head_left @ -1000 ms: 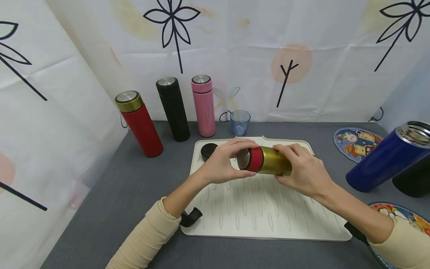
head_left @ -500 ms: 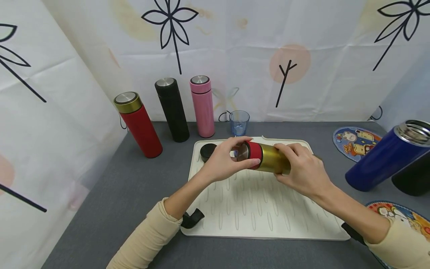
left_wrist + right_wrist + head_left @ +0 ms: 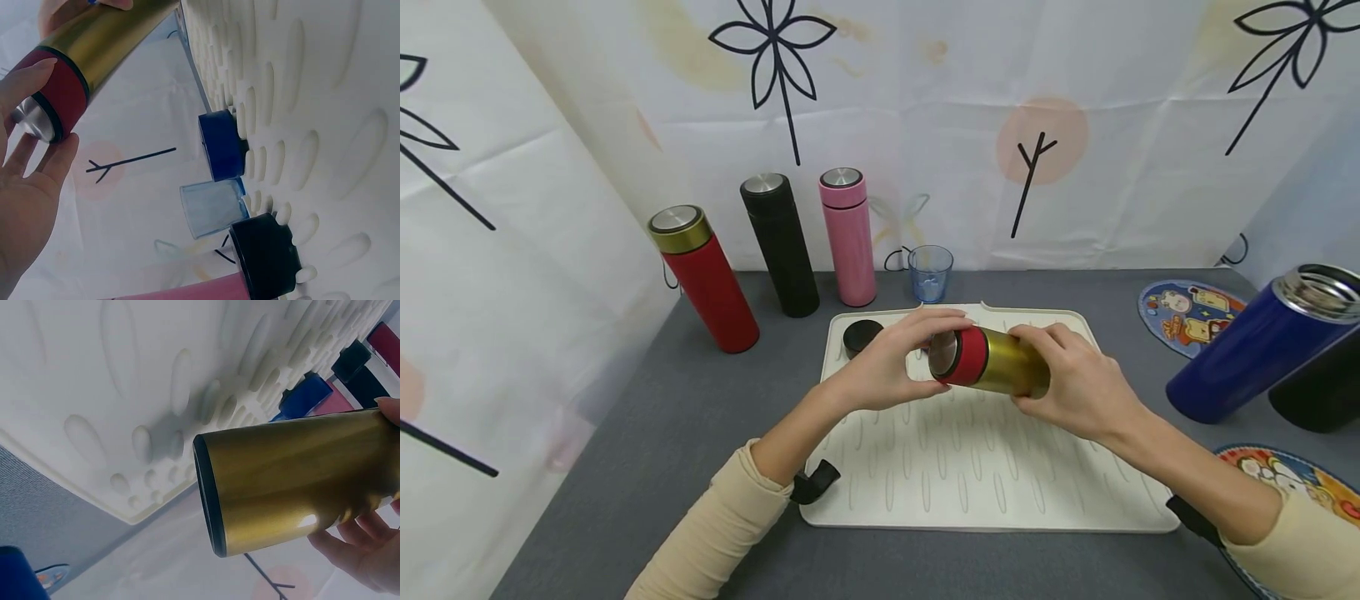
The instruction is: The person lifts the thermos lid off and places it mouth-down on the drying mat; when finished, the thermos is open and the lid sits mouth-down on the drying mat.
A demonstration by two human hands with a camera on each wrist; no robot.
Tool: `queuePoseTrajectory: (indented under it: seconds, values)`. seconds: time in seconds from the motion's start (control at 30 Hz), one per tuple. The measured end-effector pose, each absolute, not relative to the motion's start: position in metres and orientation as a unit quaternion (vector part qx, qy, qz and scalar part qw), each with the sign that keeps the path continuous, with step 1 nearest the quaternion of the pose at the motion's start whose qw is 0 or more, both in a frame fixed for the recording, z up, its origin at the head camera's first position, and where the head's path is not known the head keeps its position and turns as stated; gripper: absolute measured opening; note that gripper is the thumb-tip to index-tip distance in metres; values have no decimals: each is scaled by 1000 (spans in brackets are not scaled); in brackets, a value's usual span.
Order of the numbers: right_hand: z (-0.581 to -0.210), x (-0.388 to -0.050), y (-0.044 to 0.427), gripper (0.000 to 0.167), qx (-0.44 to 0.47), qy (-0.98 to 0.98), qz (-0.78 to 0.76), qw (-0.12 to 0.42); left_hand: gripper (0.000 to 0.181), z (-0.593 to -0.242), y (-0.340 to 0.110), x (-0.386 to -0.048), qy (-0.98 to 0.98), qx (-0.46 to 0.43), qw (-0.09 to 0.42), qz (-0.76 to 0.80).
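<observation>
A gold thermos bottle [image 3: 1006, 367] with a red lid [image 3: 962, 354] is held sideways above the white drip tray [image 3: 985, 500], its lid pointing left. My right hand [image 3: 1078, 379] grips the gold body near the base. At the other end my left hand [image 3: 887, 362] holds the red lid, fingers above it and thumb low in the head view. The left wrist view shows the thumb on the red band and the silver lid top [image 3: 36, 119] among the fingers. A black cap [image 3: 861, 337] and a blue cap [image 3: 222, 145] sit on the tray.
Red [image 3: 711, 287], black [image 3: 781, 246] and pink [image 3: 847, 237] thermos bottles stand at the back left, beside a small blue glass [image 3: 930, 273]. A lidless blue bottle [image 3: 1262, 350] and a black object [image 3: 1318, 387] stand right, near cartoon-printed mats [image 3: 1191, 317].
My left thumb came up across the front of the red lid, then dropped back lower. The bottle tilted slightly with it, while my right hand kept its grip.
</observation>
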State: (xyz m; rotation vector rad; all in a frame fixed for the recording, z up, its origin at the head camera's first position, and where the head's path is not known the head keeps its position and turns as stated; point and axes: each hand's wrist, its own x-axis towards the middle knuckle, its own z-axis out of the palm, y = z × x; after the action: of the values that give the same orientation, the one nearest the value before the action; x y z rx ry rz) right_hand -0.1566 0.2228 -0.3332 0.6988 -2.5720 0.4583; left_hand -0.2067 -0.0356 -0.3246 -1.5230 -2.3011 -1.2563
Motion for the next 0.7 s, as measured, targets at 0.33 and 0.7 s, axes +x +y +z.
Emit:
queuePoseTrajectory:
  seconds: [0.33,0.7]
  values:
    - [-332,-155,222,74,250,-931,169,204,69,-322,-36,-205,-755,-488,45,-435]
    - [-332,-153,220,75,243,-932,164,213,65,-318,-31,-197,-797,-375,-2,-474]
